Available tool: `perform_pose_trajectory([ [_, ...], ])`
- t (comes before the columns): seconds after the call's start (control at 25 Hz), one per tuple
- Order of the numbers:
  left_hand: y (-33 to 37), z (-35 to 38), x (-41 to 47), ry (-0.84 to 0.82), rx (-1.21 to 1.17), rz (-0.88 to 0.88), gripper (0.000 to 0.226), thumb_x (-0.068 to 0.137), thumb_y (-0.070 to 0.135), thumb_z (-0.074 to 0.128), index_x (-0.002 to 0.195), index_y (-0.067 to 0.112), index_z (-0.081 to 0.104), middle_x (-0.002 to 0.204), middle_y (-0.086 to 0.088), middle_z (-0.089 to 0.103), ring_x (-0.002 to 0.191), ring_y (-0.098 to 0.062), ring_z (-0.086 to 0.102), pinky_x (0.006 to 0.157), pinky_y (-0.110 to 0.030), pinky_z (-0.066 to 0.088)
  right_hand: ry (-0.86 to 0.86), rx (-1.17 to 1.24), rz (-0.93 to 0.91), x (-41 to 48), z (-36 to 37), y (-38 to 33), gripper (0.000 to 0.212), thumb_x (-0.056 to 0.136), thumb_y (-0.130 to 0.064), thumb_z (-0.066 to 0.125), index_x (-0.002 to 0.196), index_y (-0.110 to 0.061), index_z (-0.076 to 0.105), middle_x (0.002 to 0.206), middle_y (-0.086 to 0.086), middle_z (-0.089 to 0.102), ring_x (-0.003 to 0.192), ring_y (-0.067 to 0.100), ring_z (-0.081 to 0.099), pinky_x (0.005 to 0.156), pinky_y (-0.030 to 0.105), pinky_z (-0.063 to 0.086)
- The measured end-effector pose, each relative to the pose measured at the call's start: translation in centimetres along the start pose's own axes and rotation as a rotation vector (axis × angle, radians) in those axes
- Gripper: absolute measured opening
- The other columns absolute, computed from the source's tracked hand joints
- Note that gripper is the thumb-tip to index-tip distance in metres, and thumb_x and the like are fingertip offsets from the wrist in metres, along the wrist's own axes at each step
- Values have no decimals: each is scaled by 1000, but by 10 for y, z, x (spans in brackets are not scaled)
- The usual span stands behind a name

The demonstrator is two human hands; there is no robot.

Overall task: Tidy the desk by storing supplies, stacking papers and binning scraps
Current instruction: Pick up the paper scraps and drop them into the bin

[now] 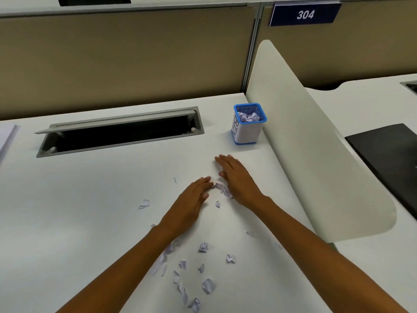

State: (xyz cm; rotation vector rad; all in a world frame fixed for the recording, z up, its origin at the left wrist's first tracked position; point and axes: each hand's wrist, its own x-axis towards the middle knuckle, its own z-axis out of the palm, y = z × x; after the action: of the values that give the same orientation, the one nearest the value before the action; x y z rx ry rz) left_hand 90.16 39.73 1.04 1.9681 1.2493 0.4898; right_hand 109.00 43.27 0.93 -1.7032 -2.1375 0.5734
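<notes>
Your scraps [203, 267] are only partly binned. The blue bin [248, 125], far right on the desk [101, 188], already holds crumpled paper. Many torn pieces lie scattered nearest you, with a lone scrap [144, 204] out to the left. Your left hand [194, 195] and right hand [237, 179] lie flat and close together, fingers straight, herding a small clump [222, 189] between them; neither grips anything. Judgement: binning is roughly midway. The papers [6, 136] are cut off at the left edge, so stacking cannot be verified. No supplies are visible. Your forearms partly hide some scraps.
</notes>
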Motion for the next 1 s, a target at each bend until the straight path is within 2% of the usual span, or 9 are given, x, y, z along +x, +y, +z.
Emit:
perform_pose_trajectory([
  [0.2,-13,-11,-55,169,271,-55,66,89,62,9,138,29,40,149,19,18,137,2,10,114,-22,7,60,6,-119,-67,15,-13,51,94,-27,24,136,-6,44,143,10,43,137,23,32,115,35,24],
  [0.32,-29,-22,-86,253,395,-140,68,88,65,8,137,31,40,155,8,18,143,-14,13,114,-35,11,25,-13,-101,-104,18,-20,46,99,-28,28,142,-16,35,149,0,33,141,12,18,117,24,10],
  [0.4,-34,-25,-103,227,410,-208,75,83,70,-1,139,37,38,156,5,16,144,-17,12,114,-42,9,8,-102,-83,-123,20,-24,47,98,-31,31,144,-20,28,151,1,30,142,17,20,117,25,9],
  [0.48,-32,-23,-122,184,409,-252,78,79,73,-9,140,45,29,156,8,13,144,-12,6,115,-41,1,60,-251,-118,-143,24,-33,50,92,-29,45,140,-18,33,146,9,40,136,28,33,112,41,30],
  [0.56,-24,-17,-139,147,381,-256,76,76,75,-11,141,48,19,156,12,8,143,-7,-2,114,-39,-5,89,-363,-116,-165,32,-44,75,72,-13,75,137,-14,38,140,14,47,129,37,43,98,50,43],
  [0.64,-14,-8,-153,90,363,-239,67,76,75,-6,139,54,4,154,18,-3,140,-3,-13,112,-38,-12,81,-442,-56,-187,39,-56,104,48,-2,86,138,-7,34,138,18,49,124,41,47,92,50,48],
  [0.76,-9,6,-162,23,406,-186,62,76,75,-4,136,59,-7,150,19,-17,138,-8,-22,108,-42,-18,90,-499,2,-215,53,-71,110,45,-5,88,138,-3,31,138,21,47,122,44,47,86,48,52],
  [0.92,-8,14,-178,99,396,-109,72,82,72,0,143,38,17,153,11,2,143,-11,-2,112,-34,-1,46,-493,76,-235,56,-81,115,26,-3,94,130,4,45,113,24,64,98,39,65,54,33,57],
  [1.0,1,16,-183,209,310,-102,58,92,55,22,143,28,30,152,7,24,140,-12,23,110,-24,18,26,-554,27,-238,49,-83,88,19,-4,95,102,4,68,93,23,71,79,34,71,48,29,57],
])
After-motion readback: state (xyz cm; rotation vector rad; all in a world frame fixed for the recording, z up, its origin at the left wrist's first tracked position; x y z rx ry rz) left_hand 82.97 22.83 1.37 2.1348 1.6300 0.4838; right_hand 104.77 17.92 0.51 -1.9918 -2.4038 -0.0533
